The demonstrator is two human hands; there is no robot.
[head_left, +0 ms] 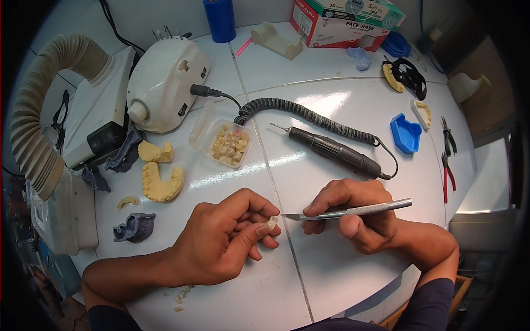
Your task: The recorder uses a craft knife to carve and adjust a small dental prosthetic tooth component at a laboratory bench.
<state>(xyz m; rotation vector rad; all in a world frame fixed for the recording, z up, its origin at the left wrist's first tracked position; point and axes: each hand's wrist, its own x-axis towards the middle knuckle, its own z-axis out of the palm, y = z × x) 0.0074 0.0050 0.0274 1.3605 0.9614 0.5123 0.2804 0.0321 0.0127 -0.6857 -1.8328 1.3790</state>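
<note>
Knife work looking underway; how much is left, can't tell.
Left hand (221,237) pinching small cream tooth-shaped piece (271,223) between thumb and fingers; right hand (359,212), apart, gripping slim silver metal knife (381,207), tip hovering just beside.

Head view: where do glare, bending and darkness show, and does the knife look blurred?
In the head view, white glare streaks the tabletop beyond the coiled cord and beside the yellow U-shaped cast; in the head view, tile lines bow and black fills the corners; in the head view, the knife looks fairly crisp.
</note>
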